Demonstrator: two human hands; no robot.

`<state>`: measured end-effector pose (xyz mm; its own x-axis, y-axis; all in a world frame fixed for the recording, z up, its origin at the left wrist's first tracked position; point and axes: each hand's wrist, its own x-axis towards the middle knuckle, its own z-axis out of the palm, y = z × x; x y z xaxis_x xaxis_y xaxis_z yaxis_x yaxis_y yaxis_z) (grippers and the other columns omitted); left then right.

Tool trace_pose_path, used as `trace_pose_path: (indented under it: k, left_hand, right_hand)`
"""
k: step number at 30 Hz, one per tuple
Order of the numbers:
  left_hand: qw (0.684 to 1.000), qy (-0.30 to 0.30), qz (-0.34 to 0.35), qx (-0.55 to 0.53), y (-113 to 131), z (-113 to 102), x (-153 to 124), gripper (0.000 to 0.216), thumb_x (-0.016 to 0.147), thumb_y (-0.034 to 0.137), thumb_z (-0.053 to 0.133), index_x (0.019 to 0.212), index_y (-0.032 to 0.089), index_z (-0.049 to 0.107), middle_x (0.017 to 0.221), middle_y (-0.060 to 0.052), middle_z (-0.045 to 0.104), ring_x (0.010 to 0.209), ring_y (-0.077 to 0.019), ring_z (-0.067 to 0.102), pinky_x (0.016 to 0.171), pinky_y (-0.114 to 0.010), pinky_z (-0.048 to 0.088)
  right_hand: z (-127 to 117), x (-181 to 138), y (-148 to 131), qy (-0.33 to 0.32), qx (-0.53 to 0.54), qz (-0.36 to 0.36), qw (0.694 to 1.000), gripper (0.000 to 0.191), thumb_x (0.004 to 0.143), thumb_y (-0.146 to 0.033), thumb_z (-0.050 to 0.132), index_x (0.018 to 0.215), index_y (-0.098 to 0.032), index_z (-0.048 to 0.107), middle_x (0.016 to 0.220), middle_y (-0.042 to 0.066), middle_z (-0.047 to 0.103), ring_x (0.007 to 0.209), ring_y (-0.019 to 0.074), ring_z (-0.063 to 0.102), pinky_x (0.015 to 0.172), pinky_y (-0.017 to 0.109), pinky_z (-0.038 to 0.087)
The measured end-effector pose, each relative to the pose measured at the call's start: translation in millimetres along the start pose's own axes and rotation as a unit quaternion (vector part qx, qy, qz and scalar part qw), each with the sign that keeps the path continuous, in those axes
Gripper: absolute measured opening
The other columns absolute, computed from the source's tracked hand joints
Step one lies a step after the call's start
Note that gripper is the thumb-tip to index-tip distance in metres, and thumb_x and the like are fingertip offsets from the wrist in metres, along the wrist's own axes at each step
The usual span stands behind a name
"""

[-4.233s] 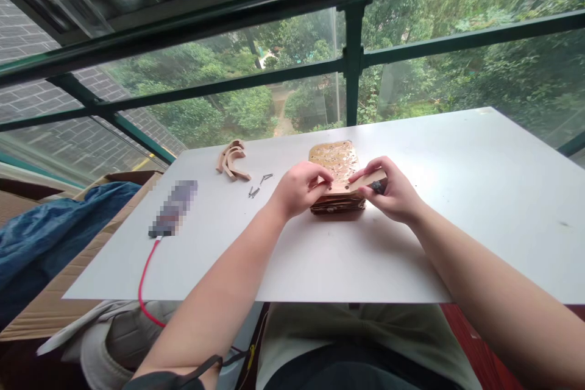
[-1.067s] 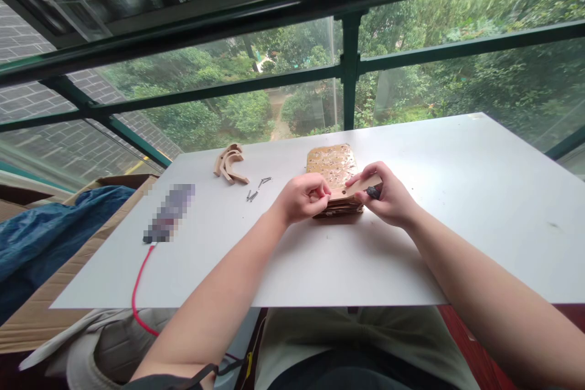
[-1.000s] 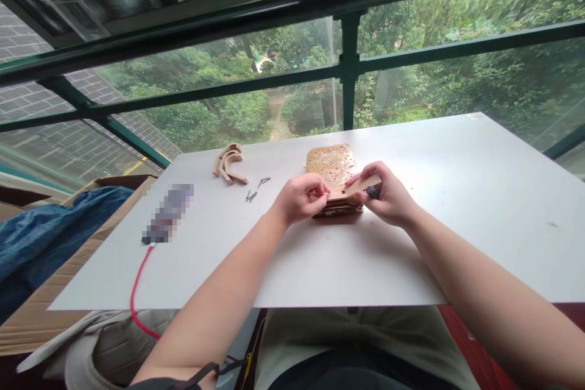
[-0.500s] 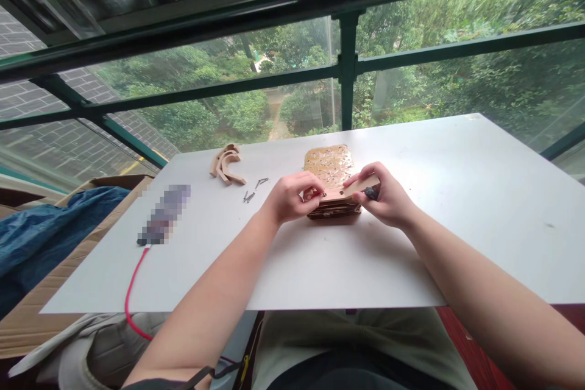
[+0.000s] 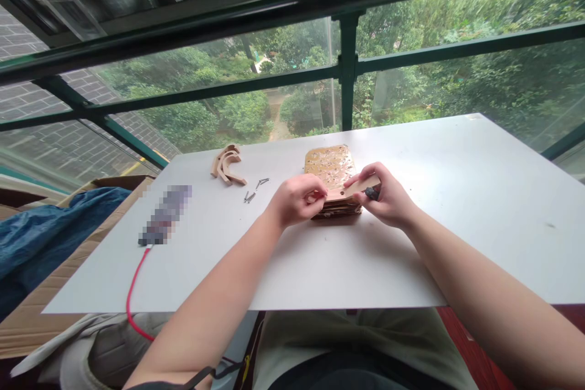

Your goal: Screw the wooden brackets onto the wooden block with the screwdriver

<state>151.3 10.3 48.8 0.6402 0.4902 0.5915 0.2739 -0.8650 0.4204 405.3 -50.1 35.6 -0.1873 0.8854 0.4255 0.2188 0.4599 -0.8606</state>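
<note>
A curved pale wooden piece [image 5: 337, 194] with a dark hole lies across the near edge of a tape-wrapped stack of cardboard [image 5: 329, 161]. My right hand [image 5: 386, 198] is closed on the right end of the wooden piece. A short black object [image 5: 372, 193], perhaps a tool handle, also sticks out between its thumb and fingers. My left hand [image 5: 301, 198] is pinched at the left end of the wood. Its fingertips hide whatever is between them.
Several screws [image 5: 249, 197] lie on the white table [image 5: 292, 268] left of my left hand. More curved wooden pieces [image 5: 227, 166] rest behind them. A blurred-out device [image 5: 164, 216] with a red cable [image 5: 131, 292] is at far left, beside a cardboard box [image 5: 68, 250].
My left hand has shifted slightly right along the wooden piece, and its fingertips now cover the spot at the left end. My right hand has stayed in place.
</note>
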Motion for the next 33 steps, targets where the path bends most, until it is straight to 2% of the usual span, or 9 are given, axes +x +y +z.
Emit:
trace_pose_path:
  k: [3,7,10,16,22,26,29,31,33]
  left_hand:
    - [0.999,0.034,-0.022,-0.015,1.2,8.2,-3.5,0.01,0.08,0.012,0.066,0.087,0.02,0.065,0.086,-0.003,0.07,0.074,-0.0143,0.065,0.065,-0.026,0.054]
    - [0.995,0.082,-0.055,-0.011,1.6,16.8,-6.7,0.011,0.081,0.015,0.068,0.09,0.021,0.065,0.082,-0.001,0.071,0.069,-0.0132,0.065,0.064,-0.026,0.054]
    - [0.993,0.092,-0.078,-0.018,1.5,19.3,-8.5,0.018,0.08,0.017,0.07,0.096,0.022,0.063,0.085,-0.001,0.072,0.069,-0.013,0.067,0.065,-0.025,0.056]
    - [0.983,0.101,-0.127,-0.08,2.8,22.6,-11.8,0.028,0.082,0.019,0.07,0.106,0.022,0.059,0.09,-0.003,0.073,0.084,-0.0168,0.075,0.072,-0.026,0.061]
    - [0.976,0.117,-0.145,-0.109,2.5,25.0,-13.4,0.034,0.08,0.017,0.072,0.11,0.023,0.057,0.088,-0.002,0.073,0.084,-0.0165,0.074,0.084,-0.031,0.061]
    - [0.974,0.105,-0.159,-0.123,1.6,25.3,-15.5,0.032,0.082,0.019,0.072,0.11,0.023,0.057,0.088,-0.002,0.073,0.084,-0.017,0.075,0.077,-0.028,0.062]
    - [0.971,0.106,-0.162,-0.138,1.3,26.6,-16.6,0.029,0.083,0.02,0.071,0.108,0.023,0.056,0.088,-0.002,0.071,0.084,-0.017,0.075,0.07,-0.025,0.061]
    - [0.97,0.108,-0.163,-0.146,1.4,27.7,-16.8,0.029,0.083,0.02,0.07,0.109,0.023,0.056,0.087,-0.001,0.07,0.085,-0.0172,0.075,0.07,-0.025,0.062]
    - [0.969,0.112,-0.162,-0.148,1.7,28.7,-16.6,0.031,0.083,0.019,0.07,0.11,0.024,0.055,0.087,0.0,0.07,0.086,-0.017,0.075,0.076,-0.028,0.062]
  right_hand:
    - [-0.3,-0.3,2.6,0.004,-0.008,-0.009,1.0,0.034,0.087,-0.018,0.068,0.107,-0.027,0.043,0.113,0.009,0.074,0.106,0.0245,0.068,0.087,0.041,0.054]
    - [0.1,-0.8,3.9,0.004,-0.011,-0.008,1.0,0.033,0.088,-0.02,0.068,0.108,-0.027,0.043,0.113,0.009,0.074,0.105,0.0248,0.068,0.087,0.043,0.054]
    - [0.5,-0.7,3.2,0.005,-0.008,-0.006,1.0,0.033,0.088,-0.023,0.069,0.107,-0.027,0.043,0.114,0.01,0.073,0.105,0.0252,0.069,0.089,0.044,0.055]
    - [0.0,-0.3,3.0,0.005,-0.006,0.003,1.0,0.034,0.088,-0.026,0.071,0.107,-0.027,0.043,0.115,0.01,0.074,0.105,0.0256,0.07,0.088,0.044,0.056]
    - [0.1,-0.7,2.4,0.005,-0.007,0.026,1.0,0.035,0.086,-0.026,0.074,0.107,-0.027,0.046,0.114,0.009,0.073,0.095,0.0233,0.07,0.075,0.035,0.055]
    - [-5.1,0.9,-1.4,0.006,-0.03,0.002,1.0,0.042,0.08,-0.032,0.081,0.11,-0.026,0.052,0.115,0.008,0.069,0.074,0.0157,0.062,0.061,0.029,0.049]
    - [-16.1,4.2,-8.3,0.054,-0.01,-0.047,0.997,0.038,0.082,-0.035,0.077,0.112,-0.026,0.055,0.11,0.007,0.064,0.062,0.0111,0.052,0.054,0.029,0.041]
    - [-24.0,7.3,-18.1,0.127,0.015,-0.079,0.989,0.03,0.085,-0.039,0.07,0.109,-0.027,0.057,0.101,0.005,0.059,0.051,0.0081,0.039,0.044,0.029,0.024]
    - [-28.1,10.8,-34.2,0.218,0.035,-0.127,0.967,0.025,0.084,-0.042,0.065,0.102,-0.027,0.058,0.094,0.004,0.054,0.05,0.0092,0.034,0.045,0.031,0.019]
